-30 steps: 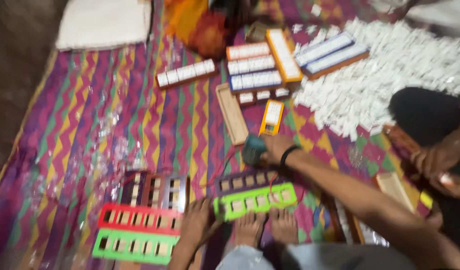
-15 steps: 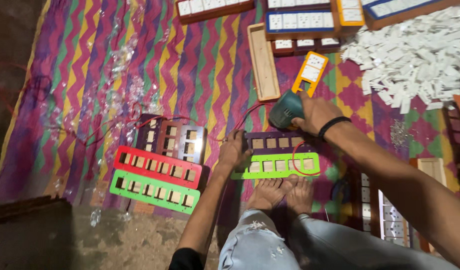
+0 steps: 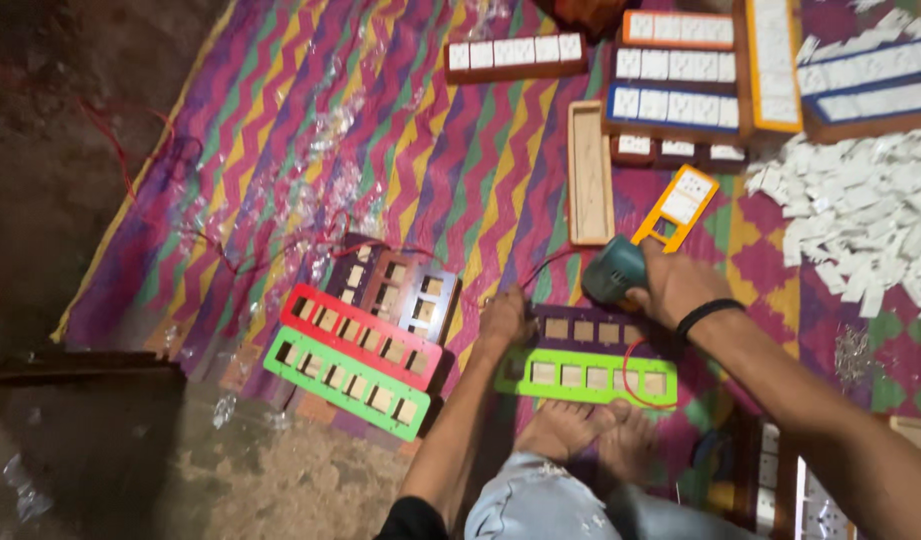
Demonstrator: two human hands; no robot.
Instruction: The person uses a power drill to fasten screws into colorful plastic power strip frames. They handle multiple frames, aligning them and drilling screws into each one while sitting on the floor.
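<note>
Zigzag mat (image 3: pixel 280 150): two green frames (image 3: pixel 345 382)

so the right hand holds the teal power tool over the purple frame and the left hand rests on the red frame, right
Not quite. In the head view the left hand rests at the left end of the purple frame, not on the red frame, which lies apart to its left. The right hand does hold the teal power tool over the purple frame.

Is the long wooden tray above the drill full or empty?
Empty. The wooden tray lies flat on the mat, showing only its bare bottom inside the rim; no white pieces sit in it.
</note>
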